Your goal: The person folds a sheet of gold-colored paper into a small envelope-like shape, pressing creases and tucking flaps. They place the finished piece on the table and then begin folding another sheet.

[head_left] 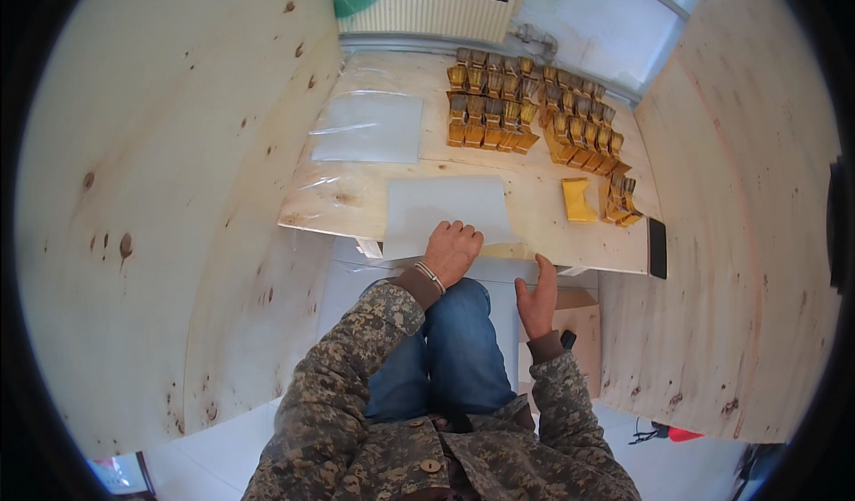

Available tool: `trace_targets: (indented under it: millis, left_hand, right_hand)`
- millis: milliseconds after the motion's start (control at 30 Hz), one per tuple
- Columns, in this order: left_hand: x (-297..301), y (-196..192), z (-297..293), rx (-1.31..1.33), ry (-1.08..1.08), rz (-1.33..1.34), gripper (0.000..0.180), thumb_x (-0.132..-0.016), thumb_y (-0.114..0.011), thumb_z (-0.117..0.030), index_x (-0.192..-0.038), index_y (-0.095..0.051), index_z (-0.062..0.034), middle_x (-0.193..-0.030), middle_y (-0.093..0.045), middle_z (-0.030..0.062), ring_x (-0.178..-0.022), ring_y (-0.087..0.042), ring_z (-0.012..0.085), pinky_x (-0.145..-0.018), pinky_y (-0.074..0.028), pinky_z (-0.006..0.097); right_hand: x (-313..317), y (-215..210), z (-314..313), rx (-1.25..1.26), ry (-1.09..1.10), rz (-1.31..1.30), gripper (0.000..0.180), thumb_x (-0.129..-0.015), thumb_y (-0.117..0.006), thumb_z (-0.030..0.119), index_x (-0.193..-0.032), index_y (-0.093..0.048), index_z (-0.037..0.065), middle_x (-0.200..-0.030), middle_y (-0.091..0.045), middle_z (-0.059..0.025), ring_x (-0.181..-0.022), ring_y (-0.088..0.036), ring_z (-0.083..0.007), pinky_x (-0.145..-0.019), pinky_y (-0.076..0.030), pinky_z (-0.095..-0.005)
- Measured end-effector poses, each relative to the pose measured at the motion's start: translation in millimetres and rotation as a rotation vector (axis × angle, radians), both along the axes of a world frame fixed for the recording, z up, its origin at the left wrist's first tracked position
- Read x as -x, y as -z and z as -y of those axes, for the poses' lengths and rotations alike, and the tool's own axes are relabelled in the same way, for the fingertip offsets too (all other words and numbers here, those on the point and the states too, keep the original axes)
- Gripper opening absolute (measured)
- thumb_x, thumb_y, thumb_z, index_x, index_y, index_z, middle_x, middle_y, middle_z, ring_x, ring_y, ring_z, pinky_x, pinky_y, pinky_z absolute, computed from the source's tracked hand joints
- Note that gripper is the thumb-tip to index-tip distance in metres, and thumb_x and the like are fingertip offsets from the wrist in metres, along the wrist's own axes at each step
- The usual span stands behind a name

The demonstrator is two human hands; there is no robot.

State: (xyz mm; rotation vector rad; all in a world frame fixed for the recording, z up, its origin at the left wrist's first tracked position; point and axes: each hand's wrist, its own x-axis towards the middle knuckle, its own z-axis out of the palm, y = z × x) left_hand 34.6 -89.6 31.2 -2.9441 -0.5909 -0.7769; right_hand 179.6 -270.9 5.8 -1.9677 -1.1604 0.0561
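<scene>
Resting on the near white sheet (pixel 443 200), the left hand (pixel 454 250) is palm down, fingers bent and close together; cannot tell whether it only presses the sheet or also grips its near edge. Its forearm comes up from the lower left, in a camouflage sleeve, with a pale band (pixel 430 276) round the wrist. Right hand (pixel 537 296), just to the right and nearer the body: thumb and fingers spread, palm turned toward the left hand, nothing seen in its grasp. Cannot tell whether its fingertips touch the table (pixel 525 167).

Sheet position: mostly under and beyond the left hand, at the table's near edge. Second white sheet (pixel 370 127) lies beyond and left of that hand. Sheet count: two.

Beyond the right hand, slightly to its right: one yellow packet (pixel 579 200); any print on it is too small to make out. Just right of the packet: one small group of brushes (pixel 621 201). Farther out from both hands: two larger blocks of similar brushes, a left block (pixel 492 100) and a right block (pixel 583 120), packed too tightly for a sure count. Below the right hand: one cardboard box (pixel 577 332).
</scene>
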Motion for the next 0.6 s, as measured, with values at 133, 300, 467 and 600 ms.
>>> trace_targets:
  millis: [133,300,467,600]
  left_hand:
    - [-1,1,6,0.002,0.089,0.015,0.004,-0.080,-0.063,-0.015,-0.083,-0.064,-0.0120,-0.078,-0.060,0.0027,-0.079,-0.059,0.0211,-0.075,-0.047,0.036]
    - [-1,-2,10,0.002,0.154,0.030,0.004,-0.080,-0.061,-0.013,-0.082,-0.063,-0.0113,-0.078,-0.061,0.0033,-0.079,-0.060,0.0211,-0.077,-0.047,0.036]
    - [-5,-5,10,0.033,0.148,-0.005,0.005,-0.079,-0.064,-0.017,-0.082,-0.063,-0.0125,-0.077,-0.061,0.0026,-0.080,-0.061,0.0210,-0.077,-0.048,0.035]
    - [-1,-11,8,0.153,0.128,-0.044,0.016,-0.075,-0.072,-0.023,-0.085,-0.066,-0.0131,-0.079,-0.063,0.0024,-0.082,-0.062,0.0215,-0.078,-0.048,0.034]
  right_hand:
    - [-14,-2,-9,-0.040,-0.038,0.051,0.072,-0.077,-0.072,-0.002,-0.143,-0.041,-0.001,-0.139,-0.049,-0.0267,-0.129,-0.047,-0.0436,-0.111,-0.037,-0.0461]
    - [-32,-1,-26,-0.118,-0.099,0.012,0.062,-0.076,-0.070,-0.007,-0.134,-0.052,0.003,-0.138,-0.053,-0.0209,-0.130,-0.049,-0.0391,-0.111,-0.039,-0.0437]
    - [-47,2,-29,-0.196,-0.268,-0.071,0.039,-0.075,-0.069,-0.010,-0.108,-0.070,0.010,-0.122,-0.067,-0.0133,-0.121,-0.058,-0.0343,-0.104,-0.046,-0.0420]
    - [-47,3,-29,-0.152,-0.245,-0.154,0.025,-0.082,-0.068,-0.009,-0.102,-0.073,0.006,-0.116,-0.071,-0.0130,-0.112,-0.065,-0.0283,-0.099,-0.050,-0.0354]
